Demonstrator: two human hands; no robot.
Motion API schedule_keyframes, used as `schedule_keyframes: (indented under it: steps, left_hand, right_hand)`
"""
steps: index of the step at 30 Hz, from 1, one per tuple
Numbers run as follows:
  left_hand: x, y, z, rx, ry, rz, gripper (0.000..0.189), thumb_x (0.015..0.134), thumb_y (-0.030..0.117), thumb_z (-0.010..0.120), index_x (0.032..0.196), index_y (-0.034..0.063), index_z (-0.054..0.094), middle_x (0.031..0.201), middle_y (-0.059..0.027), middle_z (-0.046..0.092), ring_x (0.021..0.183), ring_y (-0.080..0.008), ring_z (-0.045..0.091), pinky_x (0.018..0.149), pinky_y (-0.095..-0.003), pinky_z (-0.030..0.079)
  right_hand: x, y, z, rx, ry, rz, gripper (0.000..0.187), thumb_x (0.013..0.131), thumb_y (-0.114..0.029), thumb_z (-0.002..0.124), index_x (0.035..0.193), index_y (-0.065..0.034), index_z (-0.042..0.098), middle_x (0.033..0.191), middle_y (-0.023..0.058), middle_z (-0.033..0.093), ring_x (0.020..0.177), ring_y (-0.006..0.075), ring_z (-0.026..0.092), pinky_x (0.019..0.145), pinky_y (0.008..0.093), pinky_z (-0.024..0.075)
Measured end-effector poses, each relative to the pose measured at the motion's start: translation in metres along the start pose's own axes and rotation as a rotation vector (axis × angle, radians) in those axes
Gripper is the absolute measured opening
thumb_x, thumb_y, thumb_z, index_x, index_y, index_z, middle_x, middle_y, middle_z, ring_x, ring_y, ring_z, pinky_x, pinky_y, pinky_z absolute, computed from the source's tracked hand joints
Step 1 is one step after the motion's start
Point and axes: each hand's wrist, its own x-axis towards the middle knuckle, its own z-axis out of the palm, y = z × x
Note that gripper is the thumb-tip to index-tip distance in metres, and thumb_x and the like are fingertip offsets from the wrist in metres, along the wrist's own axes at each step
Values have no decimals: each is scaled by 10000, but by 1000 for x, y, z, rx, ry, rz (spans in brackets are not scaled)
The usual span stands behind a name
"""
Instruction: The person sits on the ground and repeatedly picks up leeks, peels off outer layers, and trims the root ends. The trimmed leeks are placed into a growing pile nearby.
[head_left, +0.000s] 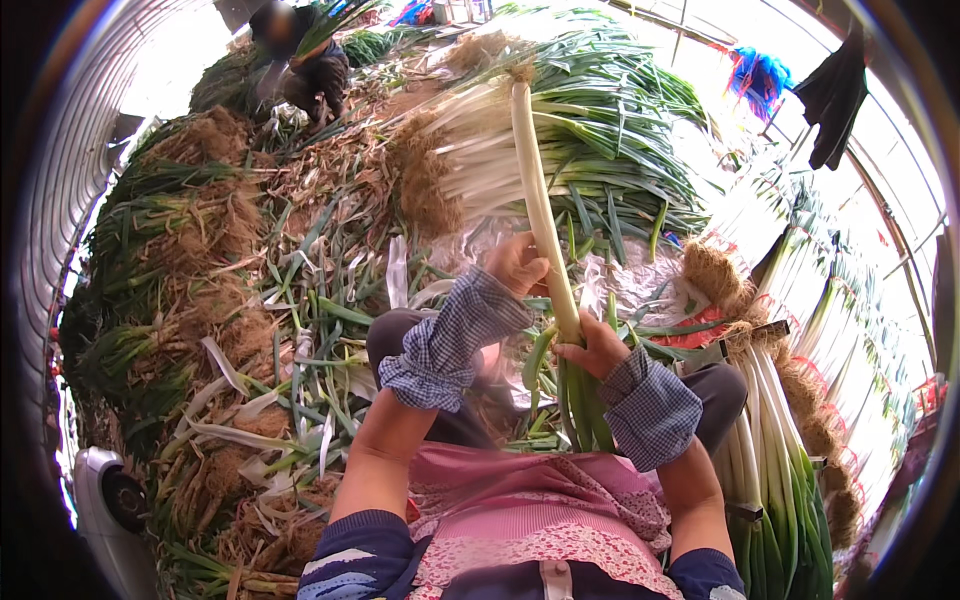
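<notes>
A single long green onion stretches away from me, its root tuft at the far end and its green leaves hanging toward my lap. My right hand grips it where the white shaft turns green, with the thumb across the front. Higher on the shaft, my left hand has its fingers curled against the stalk's left side; their tips are partly hidden. A bent leaf hangs beside the stalk near my right hand. Checked sleeve covers wrap both wrists, and a pink apron lies over my lap.
A pile of white-stemmed onions lies ahead. Untrimmed onions with roots are heaped left, beside scattered peelings. Onions rest in a metal holder at my right; tied bundles line up beyond. Another person bends over at the far left.
</notes>
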Motion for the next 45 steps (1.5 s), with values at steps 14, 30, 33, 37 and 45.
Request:
schedule_keyframes:
  steps: [14, 30, 33, 37, 45]
  left_hand:
    - [-11, -4, 15, 1119, 323, 145, 230, 942, 226, 531, 1029, 15, 567, 708, -106, 648, 642, -162, 662, 511, -316, 492]
    - [12, 272, -111, 1289, 1084, 833, 194, 889, 278, 593, 965, 103, 630, 881, -97, 639, 838, -184, 636, 699, -333, 568]
    - [-3, 303, -163, 1583, 943, 908, 265, 904, 286, 578, 1070, 82, 609, 969, -97, 622, 826, -218, 632, 742, -308, 546]
    - [-13, 215, -221, 1843, 793, 466, 269, 912, 282, 572, 1085, 79, 604, 966, -101, 636, 842, -207, 630, 760, -286, 527]
    - [-14, -31, -37, 801, -541, 73, 353, 951, 314, 493, 1131, 19, 563, 1097, -190, 598, 994, -307, 599, 887, -353, 479]
  right_hand:
    - [-4, 12, 10, 14, 42, 9, 371, 792, -167, 698, 1027, -4, 462, 839, 211, 619, 786, 333, 639, 690, 393, 498]
    - [-28, 58, 32, 160, -81, -37, 386, 769, -109, 746, 1081, -11, 542, 835, 124, 604, 795, 189, 593, 740, 318, 482]
    - [-35, 62, 37, 368, -98, -55, 386, 772, -43, 742, 1119, -27, 574, 911, 31, 605, 843, 119, 555, 779, 285, 475]
    - [-17, 59, 11, 582, -207, 10, 429, 796, -84, 737, 1172, -18, 542, 931, 19, 599, 880, 114, 549, 814, 272, 465]
    - [3, -8, -57, 565, -116, -114, 272, 882, -109, 627, 1107, 8, 529, 909, 90, 656, 839, 179, 645, 769, 309, 525]
